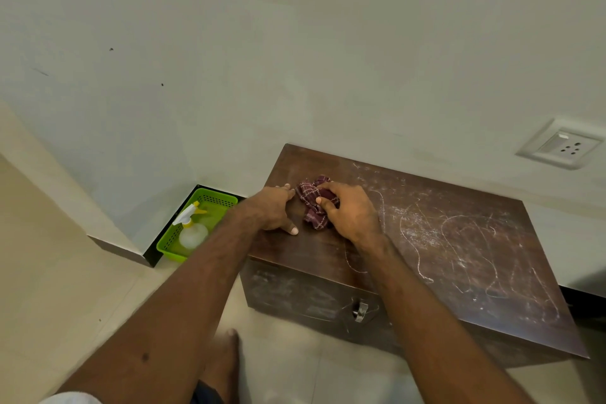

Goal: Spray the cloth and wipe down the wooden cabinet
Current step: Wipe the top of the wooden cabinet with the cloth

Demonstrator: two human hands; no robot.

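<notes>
The right grip (352,213) is curled round a bunched maroon checked cloth (310,195), thumb and forefinger pinching into its folds. The palm covers the cloth's right part, so how much lies beneath cannot be told. What shows of the cloth sticks out to the left of and beyond the knuckles. It rests on the top of the wooden cabinet (459,239), near the far left corner.

The left grip (273,207) lies flat on the same top, fingers straight, holding nothing. Its fingertips are just beside the cloth; whether they touch it is unclear.

White chalky scrawls cover the top to the right of the hands. Both forearms cross the cabinet's front and hide part of it; a metal latch (360,311) shows between them. The left forearm also cuts off a corner of a green basket (216,198) on the floor left of the cabinet, with a spray bottle (191,229) in it. A wall socket (560,147) sits at the right. A bare foot (226,357) shows blurred below.
</notes>
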